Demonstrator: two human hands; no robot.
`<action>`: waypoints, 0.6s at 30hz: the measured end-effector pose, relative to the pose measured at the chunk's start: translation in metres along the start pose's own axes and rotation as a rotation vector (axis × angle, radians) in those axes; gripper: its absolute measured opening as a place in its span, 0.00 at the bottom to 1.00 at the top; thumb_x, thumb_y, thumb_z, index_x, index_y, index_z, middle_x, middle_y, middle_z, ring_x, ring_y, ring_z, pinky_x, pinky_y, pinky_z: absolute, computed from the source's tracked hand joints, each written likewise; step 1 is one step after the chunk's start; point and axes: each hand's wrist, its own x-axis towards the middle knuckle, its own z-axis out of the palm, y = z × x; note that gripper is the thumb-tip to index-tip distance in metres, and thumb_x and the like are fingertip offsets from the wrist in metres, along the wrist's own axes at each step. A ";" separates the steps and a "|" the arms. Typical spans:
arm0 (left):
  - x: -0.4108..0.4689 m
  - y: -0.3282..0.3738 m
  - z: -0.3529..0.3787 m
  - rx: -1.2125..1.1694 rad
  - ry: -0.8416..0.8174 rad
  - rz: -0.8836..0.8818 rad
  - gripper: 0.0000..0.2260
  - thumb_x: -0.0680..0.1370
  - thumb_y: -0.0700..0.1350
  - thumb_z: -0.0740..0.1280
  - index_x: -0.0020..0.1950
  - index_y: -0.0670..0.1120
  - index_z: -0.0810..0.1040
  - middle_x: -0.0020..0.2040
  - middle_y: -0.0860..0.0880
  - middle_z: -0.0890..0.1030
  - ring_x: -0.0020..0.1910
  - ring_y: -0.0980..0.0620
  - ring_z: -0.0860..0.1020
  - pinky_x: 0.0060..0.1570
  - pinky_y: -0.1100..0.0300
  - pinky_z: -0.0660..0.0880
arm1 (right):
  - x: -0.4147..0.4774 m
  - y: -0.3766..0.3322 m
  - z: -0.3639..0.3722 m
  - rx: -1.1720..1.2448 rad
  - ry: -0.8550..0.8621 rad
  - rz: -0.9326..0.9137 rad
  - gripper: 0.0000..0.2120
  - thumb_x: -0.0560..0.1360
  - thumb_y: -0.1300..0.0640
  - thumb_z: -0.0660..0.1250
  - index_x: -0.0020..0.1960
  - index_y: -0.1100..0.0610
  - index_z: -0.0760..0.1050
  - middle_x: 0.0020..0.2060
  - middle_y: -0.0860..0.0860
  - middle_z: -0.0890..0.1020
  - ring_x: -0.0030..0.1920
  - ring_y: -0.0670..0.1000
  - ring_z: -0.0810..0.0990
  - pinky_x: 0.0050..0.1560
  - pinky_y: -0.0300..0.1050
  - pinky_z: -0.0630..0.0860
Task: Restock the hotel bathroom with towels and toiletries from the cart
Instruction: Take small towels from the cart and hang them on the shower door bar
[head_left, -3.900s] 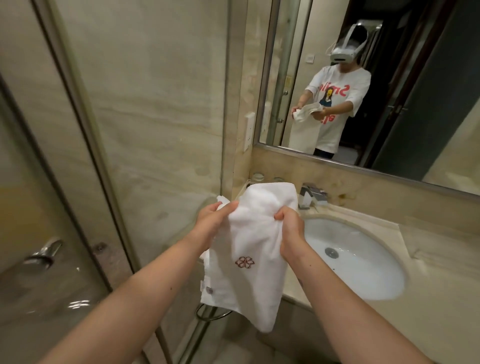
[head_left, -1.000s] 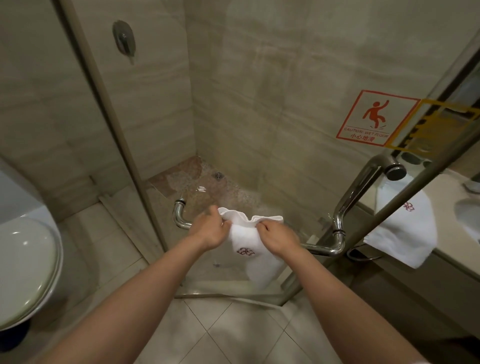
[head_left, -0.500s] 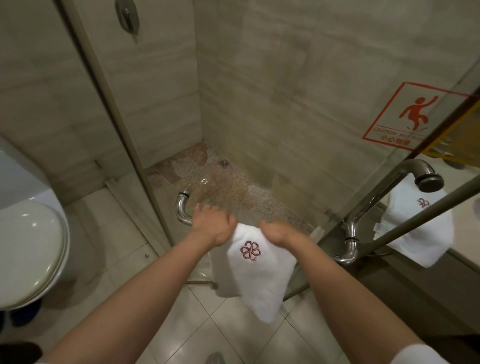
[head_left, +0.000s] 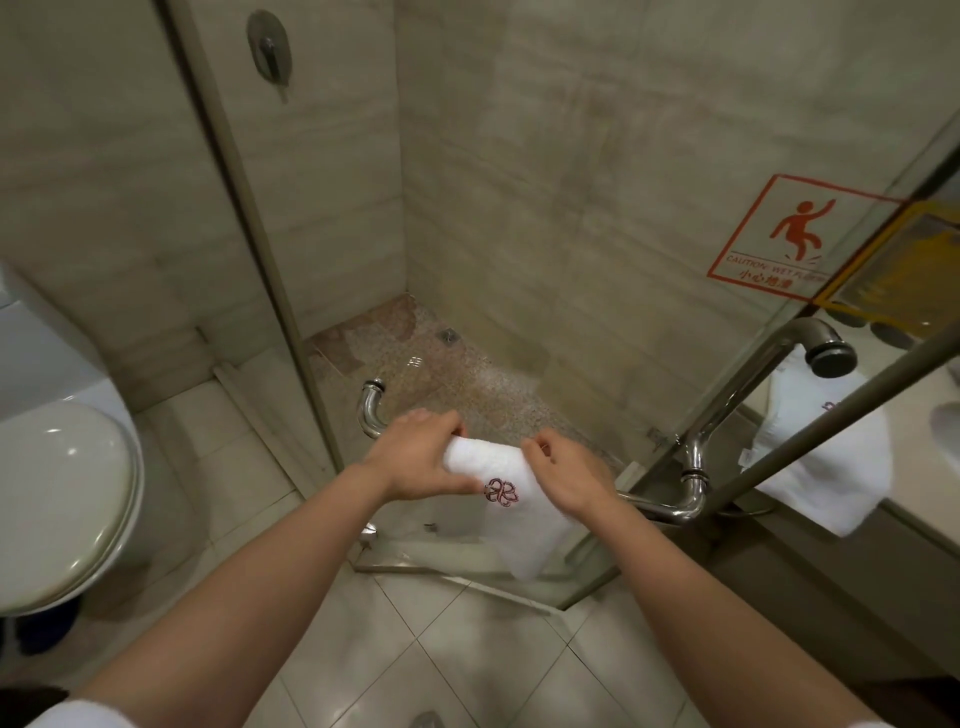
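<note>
Head view: towel (head_left: 524, 512) hides door handle (head_left: 370, 415) midsection.

Turned from mirror to shower door handle (head_left: 690, 500). Draped towel (head_left: 521, 526) over it, with left hand (head_left: 415, 453) and right hand (head_left: 567, 479) gripping the top fold.

A curved chrome handle bar (head_left: 371, 415) carries one white folded towel with dark red emblem (head_left: 524, 514), draped over its middle part.

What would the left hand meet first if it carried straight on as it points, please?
Likely the glass shower door: the left hand grips the white towel draped over the chrome door handle, and the pane lies just beyond, though depth is unclear.
</note>
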 end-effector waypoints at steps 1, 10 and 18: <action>-0.001 0.001 0.001 0.051 0.001 0.014 0.29 0.63 0.71 0.69 0.54 0.54 0.71 0.48 0.53 0.75 0.49 0.51 0.71 0.45 0.56 0.63 | -0.003 -0.001 0.000 0.000 0.016 0.003 0.13 0.79 0.43 0.55 0.46 0.51 0.71 0.40 0.48 0.80 0.42 0.53 0.76 0.39 0.47 0.67; -0.003 -0.006 0.003 0.204 -0.020 0.021 0.24 0.72 0.62 0.69 0.64 0.52 0.71 0.60 0.50 0.72 0.61 0.48 0.68 0.63 0.55 0.62 | -0.006 -0.005 0.004 -0.197 0.017 -0.268 0.21 0.62 0.42 0.72 0.48 0.47 0.67 0.48 0.46 0.72 0.50 0.51 0.72 0.45 0.45 0.65; -0.007 -0.020 -0.004 0.248 -0.049 0.000 0.26 0.74 0.62 0.66 0.69 0.53 0.69 0.62 0.50 0.72 0.65 0.47 0.66 0.70 0.53 0.56 | 0.001 -0.021 0.004 -0.271 -0.035 -0.341 0.18 0.68 0.43 0.69 0.56 0.47 0.78 0.52 0.49 0.80 0.54 0.54 0.78 0.47 0.46 0.75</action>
